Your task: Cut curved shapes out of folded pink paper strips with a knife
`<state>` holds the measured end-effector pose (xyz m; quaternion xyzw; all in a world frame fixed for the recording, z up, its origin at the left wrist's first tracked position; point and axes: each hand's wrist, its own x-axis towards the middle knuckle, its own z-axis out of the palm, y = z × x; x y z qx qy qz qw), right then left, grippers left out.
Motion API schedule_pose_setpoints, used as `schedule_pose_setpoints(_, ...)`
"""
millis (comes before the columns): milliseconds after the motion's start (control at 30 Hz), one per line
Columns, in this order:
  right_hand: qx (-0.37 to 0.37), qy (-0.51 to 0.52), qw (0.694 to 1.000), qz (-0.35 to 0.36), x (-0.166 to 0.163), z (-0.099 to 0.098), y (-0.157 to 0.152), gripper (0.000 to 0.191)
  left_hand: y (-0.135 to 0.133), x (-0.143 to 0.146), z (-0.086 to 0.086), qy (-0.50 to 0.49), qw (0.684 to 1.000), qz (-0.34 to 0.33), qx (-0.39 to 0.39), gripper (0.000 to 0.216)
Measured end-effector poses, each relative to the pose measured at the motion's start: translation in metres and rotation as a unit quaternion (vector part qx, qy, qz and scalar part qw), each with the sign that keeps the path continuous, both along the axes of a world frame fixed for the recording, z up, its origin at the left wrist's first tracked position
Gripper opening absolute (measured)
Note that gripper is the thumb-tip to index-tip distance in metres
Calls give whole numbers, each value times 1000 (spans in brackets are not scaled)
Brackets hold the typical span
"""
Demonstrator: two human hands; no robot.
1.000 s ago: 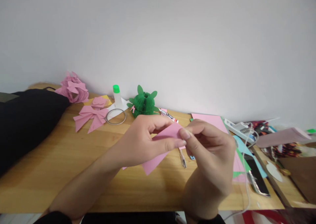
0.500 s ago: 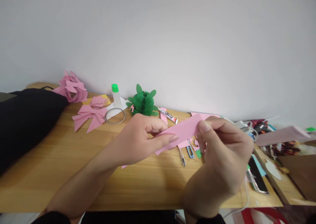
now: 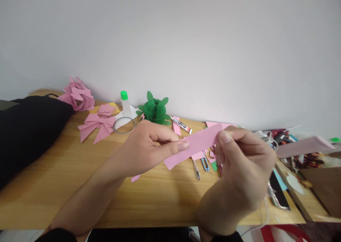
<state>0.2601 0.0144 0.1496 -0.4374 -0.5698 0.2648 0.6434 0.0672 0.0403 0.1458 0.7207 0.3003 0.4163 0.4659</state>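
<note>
Between my hands, above the wooden table, a pink paper strip [image 3: 201, 139] slants up to the right. My left hand [image 3: 150, 146] pinches it toward its lower left part, thumb on top and fingers behind. The upper right end is held by my right hand [image 3: 239, 156], thumb against curled fingers. Behind the strip lie a blue safety-pin-shaped clip [image 3: 205, 163], a pen [image 3: 196, 171] and several pink paper scraps, partly covered. A small glue tube [image 3: 181, 124] rests just beyond the strip, beside a green paper honeycomb figure [image 3: 154, 111].
To the left are a pink paper bow [image 3: 97, 124], a metal ring [image 3: 124, 132], a green-capped bottle [image 3: 124, 103], a pink paper flower-like piece [image 3: 77, 96] and a black bag [image 3: 32, 132]. A phone-like dark slab [image 3: 278, 190], a cable and a cardboard box [image 3: 317, 185] stand at right.
My left hand has shifted slightly left and up along the strip. My right hand has moved a little right, and more of the strip's lower left end shows.
</note>
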Motion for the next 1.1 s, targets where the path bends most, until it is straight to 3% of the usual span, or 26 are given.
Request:
schedule_pose_setpoints(200,12,24,998,-62,9,0,3,15,-1,-8,3,52,997,62,7,32)
schedule_pose_setpoints(367,2,46,997,-60,9,-2,3,12,-4,-17,1,85,994,66,11,32)
schedule_pose_setpoints(567,25,31,995,-92,-4,3,1,17,1,-29,-2,149,981,71,106,25)
schedule_pose_setpoints(633,30,19,995,-91,-7,4,0,17,0,-23,0,119,982,94,114,19)
schedule_pose_setpoints(767,46,11,996,-72,-12,1,-1,16,-3,-1,1,-21,988,141,53,9)
schedule_pose_setpoints(900,75,21,996,-52,-17,-2,-1,16,-4,11,-2,-103,984,144,6,6)
schedule_pose_setpoints(1100,78,34,993,-81,-22,-4,-2,15,-7,9,-3,-94,976,177,80,13)
